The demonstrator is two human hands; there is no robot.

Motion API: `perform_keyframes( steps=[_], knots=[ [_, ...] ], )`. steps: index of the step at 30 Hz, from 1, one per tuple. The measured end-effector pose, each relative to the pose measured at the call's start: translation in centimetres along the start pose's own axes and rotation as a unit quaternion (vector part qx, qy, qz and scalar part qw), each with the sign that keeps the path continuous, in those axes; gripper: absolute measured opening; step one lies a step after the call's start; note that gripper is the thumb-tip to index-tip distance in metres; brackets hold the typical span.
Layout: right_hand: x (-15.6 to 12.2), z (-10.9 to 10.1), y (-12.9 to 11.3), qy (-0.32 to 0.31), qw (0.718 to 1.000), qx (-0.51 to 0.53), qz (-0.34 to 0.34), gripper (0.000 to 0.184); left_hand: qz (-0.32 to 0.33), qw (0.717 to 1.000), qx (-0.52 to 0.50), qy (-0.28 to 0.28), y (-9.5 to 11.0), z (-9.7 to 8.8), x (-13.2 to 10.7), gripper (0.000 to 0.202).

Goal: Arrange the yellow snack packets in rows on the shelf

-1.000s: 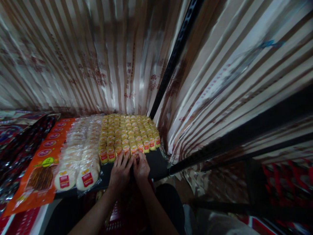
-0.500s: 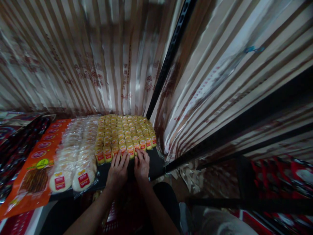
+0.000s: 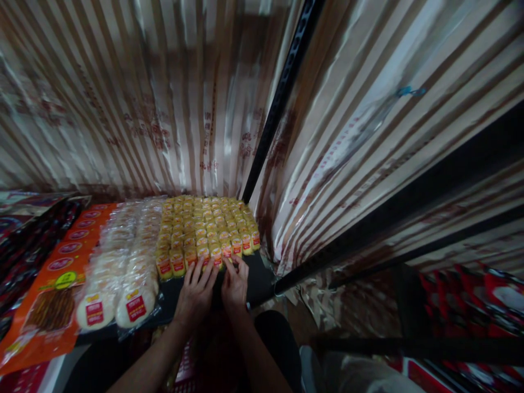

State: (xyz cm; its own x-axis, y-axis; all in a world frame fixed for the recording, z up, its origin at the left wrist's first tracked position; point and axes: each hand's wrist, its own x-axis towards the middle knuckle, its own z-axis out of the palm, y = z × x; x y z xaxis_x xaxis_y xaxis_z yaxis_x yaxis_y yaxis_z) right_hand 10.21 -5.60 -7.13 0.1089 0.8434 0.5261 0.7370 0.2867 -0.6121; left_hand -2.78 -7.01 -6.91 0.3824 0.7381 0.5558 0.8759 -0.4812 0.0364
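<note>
Rows of small yellow wrapped cakes (image 3: 202, 232) with red labels stand packed together on a dark shelf (image 3: 260, 273). My left hand (image 3: 197, 292) lies palm down at the shelf's front edge. Its fingers are stretched out and their tips touch the front row of cakes. Close beside it, my right hand (image 3: 236, 286) has its fingers partly bent and apart, with the tips against the front faces of the same row. Neither hand has lifted a cake. The contact points under the fingertips are partly hidden.
Larger white round wrapped buns (image 3: 134, 307) stand in two rows to the left. Beyond them lie an orange snack packet (image 3: 53, 311) and dark packets (image 3: 36, 245). A black upright post (image 3: 278, 98) rises behind. Red packets (image 3: 470, 300) fill a rack at right.
The view has shifted slightly, so the shelf goods sit a little lower and further left. Both hands stay at the front row, with the right fingers slightly more bent.
</note>
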Motion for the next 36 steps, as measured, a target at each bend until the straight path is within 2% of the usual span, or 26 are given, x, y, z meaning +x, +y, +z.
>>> perform_keyframes(
  steps=[7,17,29,32,36],
  knots=[
    [0.1,0.1,0.1,0.010,1.000,-0.005,0.006,0.047,0.065,0.997,0.034,0.027,-0.3,0.7,0.6,0.041],
    [0.2,0.1,0.1,0.014,1.000,-0.011,0.018,0.042,0.017,1.000,0.022,-0.002,0.9,0.6,0.6,0.041],
    [0.2,0.5,0.1,0.019,0.999,-0.021,0.032,0.035,0.009,1.000,0.010,-0.007,1.0,0.3,0.7,0.041],
    [0.6,-0.8,-0.9,0.042,0.998,0.047,0.031,0.031,-0.007,1.000,0.005,-0.012,1.0,0.4,0.6,0.041],
    [0.2,-5.7,-3.6,0.081,0.978,0.184,0.051,0.028,0.003,1.000,-0.014,-0.018,1.0,0.1,0.2,0.041]
  ],
)
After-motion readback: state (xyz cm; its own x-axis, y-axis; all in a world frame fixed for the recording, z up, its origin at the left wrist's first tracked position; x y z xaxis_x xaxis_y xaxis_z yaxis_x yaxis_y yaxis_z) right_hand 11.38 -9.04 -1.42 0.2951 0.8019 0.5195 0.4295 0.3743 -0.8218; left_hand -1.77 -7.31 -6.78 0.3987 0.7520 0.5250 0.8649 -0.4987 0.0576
